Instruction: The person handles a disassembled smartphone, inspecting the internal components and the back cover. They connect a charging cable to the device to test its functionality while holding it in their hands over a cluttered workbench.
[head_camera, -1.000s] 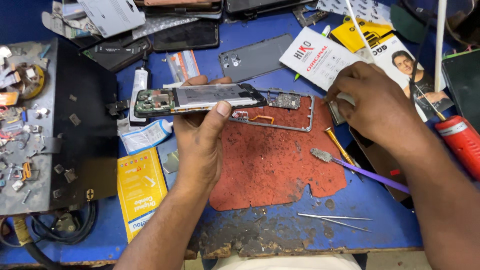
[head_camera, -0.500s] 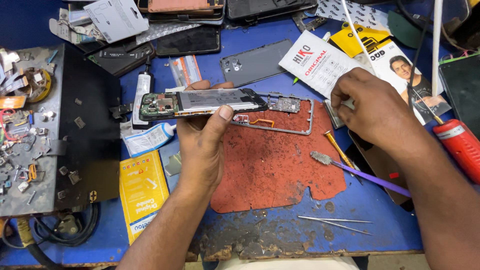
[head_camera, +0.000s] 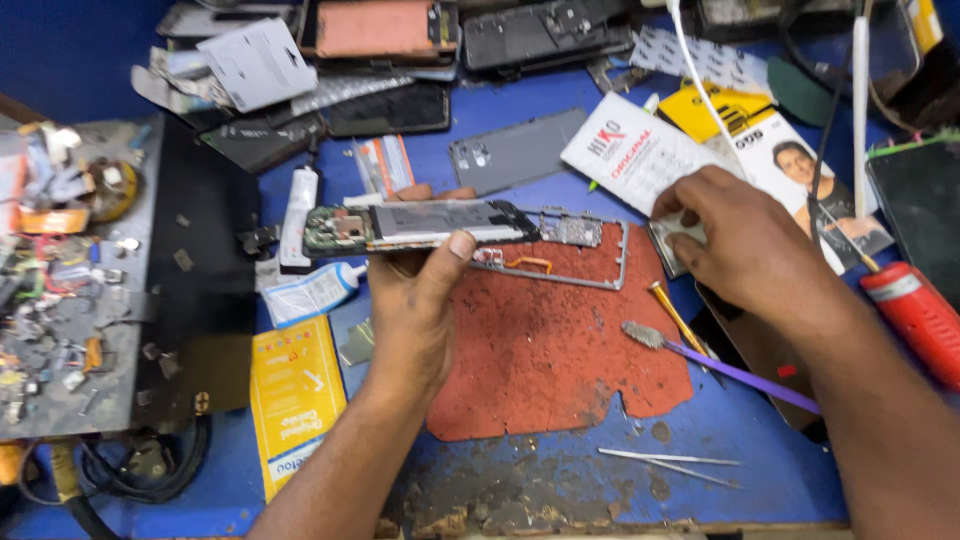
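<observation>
My left hand (head_camera: 415, 300) holds an opened phone (head_camera: 415, 226) level above the worn red mat (head_camera: 560, 350), thumb on its near edge; the phone's green circuit board shows at its left end. Behind it a bare metal phone frame (head_camera: 585, 255) lies on the mat's far edge. My right hand (head_camera: 745, 245) rests to the right of the mat, fingers curled around a small silvery part (head_camera: 668, 240) on the blue table. A purple-handled brush (head_camera: 720, 365) and a yellow tool (head_camera: 675, 315) lie just below that hand.
A black and grey box (head_camera: 190, 290) with loose parts on top stands at the left. Phone panels, packets and a grey back cover (head_camera: 515, 150) crowd the far side. Tweezers (head_camera: 665, 460) lie near the front edge, a red tool (head_camera: 915, 315) at the right, a yellow packet (head_camera: 295, 395) front left.
The view has shifted slightly. My left hand still holds the phone in about the same place; my right hand has stayed by the small part.
</observation>
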